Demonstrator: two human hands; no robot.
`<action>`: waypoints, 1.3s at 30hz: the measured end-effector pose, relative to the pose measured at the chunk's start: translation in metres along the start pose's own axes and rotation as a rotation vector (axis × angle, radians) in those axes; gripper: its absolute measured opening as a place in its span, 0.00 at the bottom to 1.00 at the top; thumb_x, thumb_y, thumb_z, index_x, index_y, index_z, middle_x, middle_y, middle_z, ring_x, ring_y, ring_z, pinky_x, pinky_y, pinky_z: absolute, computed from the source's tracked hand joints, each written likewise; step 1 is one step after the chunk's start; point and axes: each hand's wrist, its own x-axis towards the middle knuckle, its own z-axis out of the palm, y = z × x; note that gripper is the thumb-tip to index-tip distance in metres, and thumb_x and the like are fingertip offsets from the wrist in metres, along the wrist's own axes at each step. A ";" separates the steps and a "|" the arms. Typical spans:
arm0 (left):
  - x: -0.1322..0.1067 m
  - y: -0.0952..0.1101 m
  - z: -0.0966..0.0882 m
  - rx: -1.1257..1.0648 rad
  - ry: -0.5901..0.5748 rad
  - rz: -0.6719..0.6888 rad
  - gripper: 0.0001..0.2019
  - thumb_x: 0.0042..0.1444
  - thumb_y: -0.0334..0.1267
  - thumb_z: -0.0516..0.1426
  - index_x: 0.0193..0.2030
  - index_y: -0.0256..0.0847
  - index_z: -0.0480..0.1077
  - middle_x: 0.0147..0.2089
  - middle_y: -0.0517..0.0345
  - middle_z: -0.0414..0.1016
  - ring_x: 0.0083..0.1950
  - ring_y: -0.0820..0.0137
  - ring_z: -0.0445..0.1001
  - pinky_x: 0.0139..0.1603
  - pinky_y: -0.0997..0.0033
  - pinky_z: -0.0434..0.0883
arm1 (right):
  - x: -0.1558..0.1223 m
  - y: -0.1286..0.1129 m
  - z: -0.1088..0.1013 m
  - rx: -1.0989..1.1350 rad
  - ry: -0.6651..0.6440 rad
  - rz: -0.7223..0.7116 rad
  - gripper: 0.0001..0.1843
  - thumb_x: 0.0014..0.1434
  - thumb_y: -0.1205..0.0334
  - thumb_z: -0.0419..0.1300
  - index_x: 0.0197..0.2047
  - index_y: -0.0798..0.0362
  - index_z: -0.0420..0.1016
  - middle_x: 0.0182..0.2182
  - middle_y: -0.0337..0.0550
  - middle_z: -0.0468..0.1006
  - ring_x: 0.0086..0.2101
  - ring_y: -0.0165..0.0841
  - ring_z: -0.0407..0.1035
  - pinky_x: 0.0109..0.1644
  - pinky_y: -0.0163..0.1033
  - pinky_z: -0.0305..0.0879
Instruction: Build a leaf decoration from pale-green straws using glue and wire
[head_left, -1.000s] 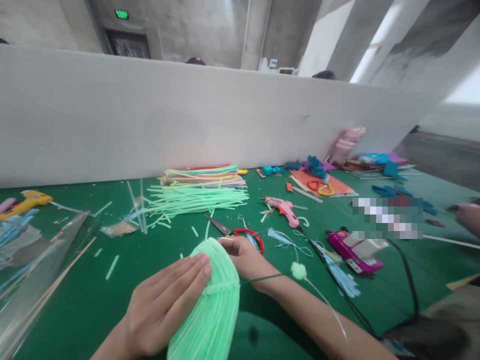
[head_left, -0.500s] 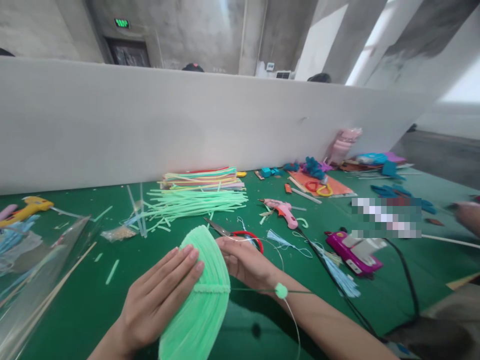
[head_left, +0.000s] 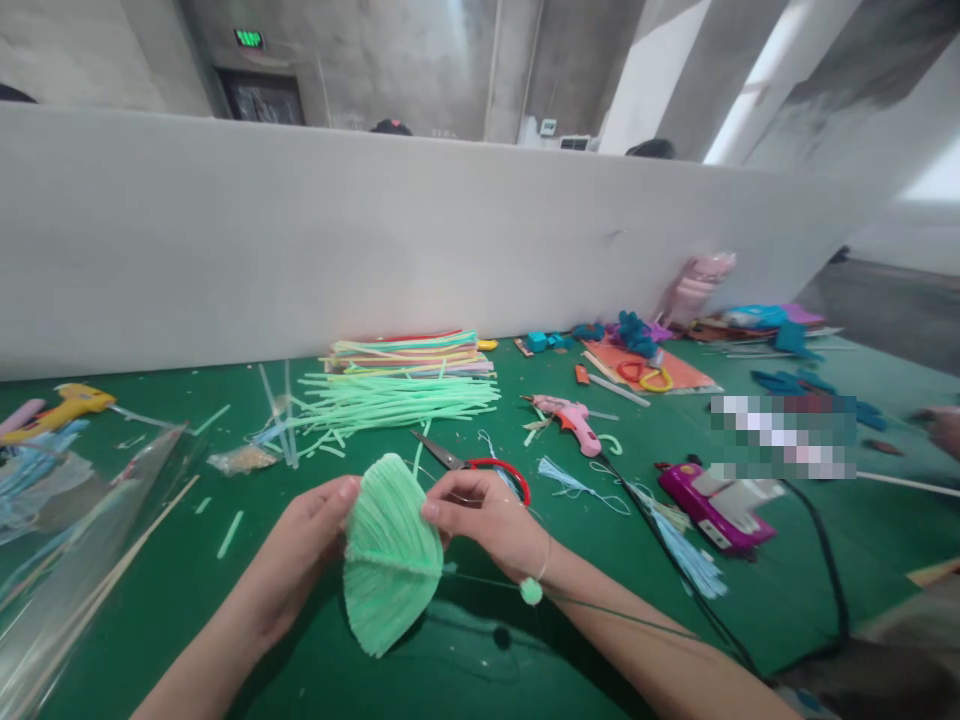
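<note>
A light green leaf made of pipe cleaners [head_left: 394, 560] is held upright before me, its midrib crossing it. My left hand [head_left: 311, 550] grips its left edge, the fingers mostly hidden behind. On the opposite edge, my right hand [head_left: 484, 515] pinches the leaf between thumb and fingers. From the leaf's right side a thin dark stem runs under my right forearm. A small green pompom [head_left: 531, 592] on a fine wire hangs by my right wrist. Scissors with red handles [head_left: 487, 468] lie just beyond my right hand.
Green pipe cleaners [head_left: 394, 402] are heaped beyond the hands, below a white partition [head_left: 300, 240]. A pink glue gun [head_left: 566, 418], a purple power strip [head_left: 712, 515] and blue tassels [head_left: 686, 550] lie to the right. At left rests a yellow glue gun [head_left: 67, 408]. Another person's hand [head_left: 943, 428] shows at far right.
The leaf has turned and tilted, showing its whole face. My left hand has moved from lying across it to its left edge; my right thumb now presses on its right edge.
</note>
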 end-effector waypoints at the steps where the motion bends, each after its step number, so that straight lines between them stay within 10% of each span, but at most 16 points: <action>1: -0.001 0.001 0.001 -0.024 -0.037 -0.017 0.21 0.53 0.50 0.60 0.48 0.37 0.75 0.42 0.49 0.81 0.40 0.60 0.79 0.38 0.67 0.73 | -0.001 0.000 0.001 -0.021 -0.007 0.005 0.14 0.44 0.56 0.72 0.29 0.57 0.76 0.20 0.35 0.74 0.21 0.24 0.67 0.27 0.31 0.65; 17: -0.009 -0.006 0.020 -0.127 -0.038 -0.125 0.13 0.46 0.44 0.65 0.35 0.40 0.74 0.28 0.58 0.79 0.30 0.66 0.76 0.33 0.68 0.71 | -0.003 0.003 0.011 -0.117 -0.064 0.084 0.17 0.45 0.52 0.71 0.26 0.56 0.72 0.19 0.33 0.71 0.20 0.24 0.66 0.26 0.31 0.64; 22: -0.009 -0.009 0.017 -0.075 -0.040 -0.135 0.13 0.48 0.47 0.64 0.32 0.39 0.72 0.28 0.59 0.77 0.28 0.69 0.74 0.31 0.71 0.70 | 0.000 -0.019 -0.020 -0.376 -0.402 0.233 0.16 0.47 0.56 0.70 0.38 0.54 0.79 0.30 0.40 0.79 0.30 0.29 0.73 0.37 0.36 0.69; 27: -0.011 -0.009 0.014 -0.039 -0.044 -0.130 0.15 0.49 0.49 0.63 0.37 0.41 0.73 0.32 0.59 0.78 0.31 0.68 0.74 0.33 0.70 0.71 | 0.000 -0.055 -0.042 -0.528 -0.081 0.015 0.13 0.56 0.52 0.63 0.38 0.53 0.78 0.33 0.42 0.80 0.30 0.28 0.72 0.36 0.35 0.67; 39: -0.009 -0.008 0.013 0.148 -0.061 -0.088 0.15 0.47 0.50 0.63 0.34 0.39 0.76 0.28 0.60 0.77 0.30 0.66 0.72 0.32 0.71 0.68 | 0.017 -0.063 0.006 -0.790 -0.089 -0.216 0.09 0.53 0.55 0.66 0.33 0.52 0.80 0.31 0.41 0.78 0.30 0.30 0.70 0.33 0.35 0.64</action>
